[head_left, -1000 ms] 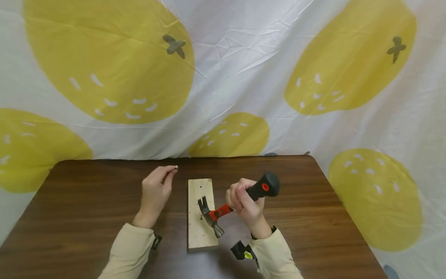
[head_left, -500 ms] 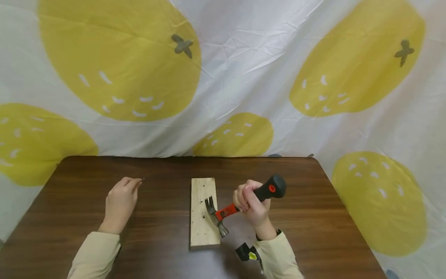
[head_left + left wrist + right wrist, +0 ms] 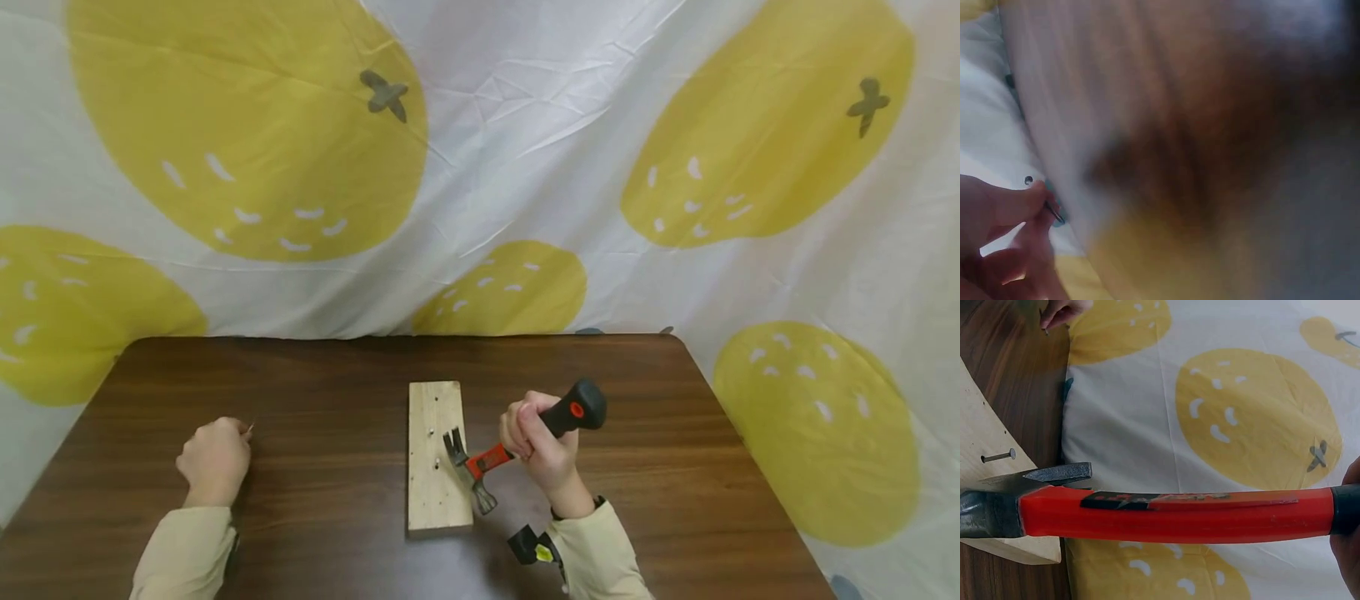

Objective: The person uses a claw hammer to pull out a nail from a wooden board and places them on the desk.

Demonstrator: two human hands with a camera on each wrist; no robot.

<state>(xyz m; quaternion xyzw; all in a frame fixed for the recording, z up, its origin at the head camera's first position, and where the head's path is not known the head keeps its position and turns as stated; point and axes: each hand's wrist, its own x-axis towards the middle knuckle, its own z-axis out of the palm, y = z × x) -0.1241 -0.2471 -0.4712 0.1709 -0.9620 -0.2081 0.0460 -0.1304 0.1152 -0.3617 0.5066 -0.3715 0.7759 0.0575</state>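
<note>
My left hand (image 3: 216,458) is at the left of the table, pinching a nail (image 3: 1054,213) between thumb and fingers; the nail's head shows above the thumb in the left wrist view. My right hand (image 3: 546,446) grips the black handle of a claw hammer (image 3: 489,459). The hammer's head hangs by the right edge of a pale wooden board (image 3: 438,500), its claw pointing away from me. A nail (image 3: 999,455) stands up out of the board in the right wrist view, near the claw. Small holes or nails dot the board's face.
The board lies lengthwise on a dark brown wooden table (image 3: 337,467). Behind and along the right side hangs a white cloth (image 3: 495,167) with large yellow fruit prints. A black wrist camera (image 3: 522,544) sits under my right wrist.
My left hand has moved left, away from the board, and lower toward the table, still pinching the nail. The right hand and hammer have stayed almost in place beside the board.
</note>
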